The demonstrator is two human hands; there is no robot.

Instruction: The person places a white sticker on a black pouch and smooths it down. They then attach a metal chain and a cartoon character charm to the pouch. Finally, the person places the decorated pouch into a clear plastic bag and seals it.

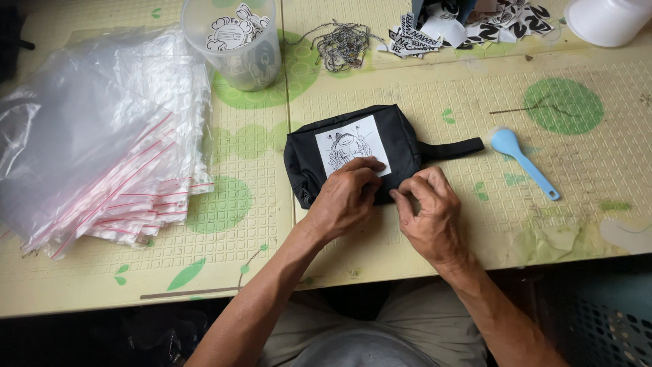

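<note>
A black fabric pouch (401,136) with a side strap (451,148) lies on the table in front of me. A white square patch with a black drawing (343,144) sits on its top face. My left hand (343,197) rests on the pouch's near edge, fingertips touching the patch's lower corner. My right hand (428,211) pinches the near edge of the pouch just right of the patch. Whether the fingers hold something small there is hidden.
A stack of clear zip bags with red seals (102,143) lies at left. A clear plastic cup of stickers (234,44) stands at the back, with a pile of metal chains (341,46) and loose stickers (468,24) beside it. A blue scoop (523,160) lies at right.
</note>
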